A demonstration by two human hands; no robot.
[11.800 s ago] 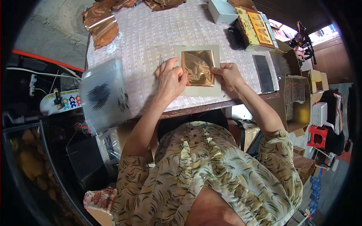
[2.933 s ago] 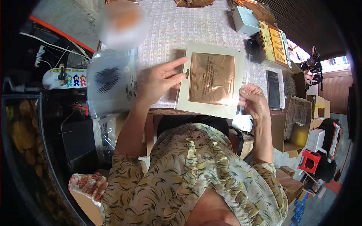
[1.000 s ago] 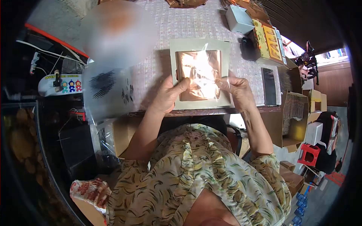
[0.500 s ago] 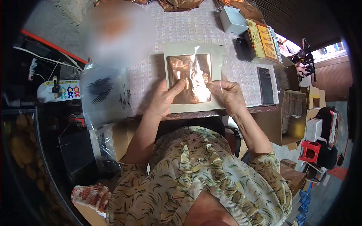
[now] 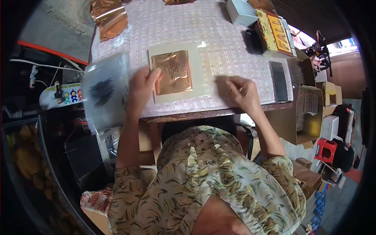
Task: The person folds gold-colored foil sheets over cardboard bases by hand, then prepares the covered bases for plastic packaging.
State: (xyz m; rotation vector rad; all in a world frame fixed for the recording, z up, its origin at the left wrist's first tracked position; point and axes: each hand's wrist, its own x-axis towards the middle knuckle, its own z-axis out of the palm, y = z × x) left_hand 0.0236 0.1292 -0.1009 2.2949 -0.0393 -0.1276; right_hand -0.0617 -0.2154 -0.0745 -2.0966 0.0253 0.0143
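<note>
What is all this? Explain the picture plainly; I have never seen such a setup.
There is no machine here: a person works with bare hands, and the one camera sits on their head, looking down at a table with a patterned cloth. The left hand lies on the left edge of a cream card carrying a copper foil sheet, seemingly in a clear sleeve. The right hand, blurred, rests on the cloth to the card's right; whether it pinches anything cannot be told. Around them: a stack of clear bags, crumpled foil, a white box and a box reading FALL.

"FALL" on yellow box [image 5: 279, 29]
</note>
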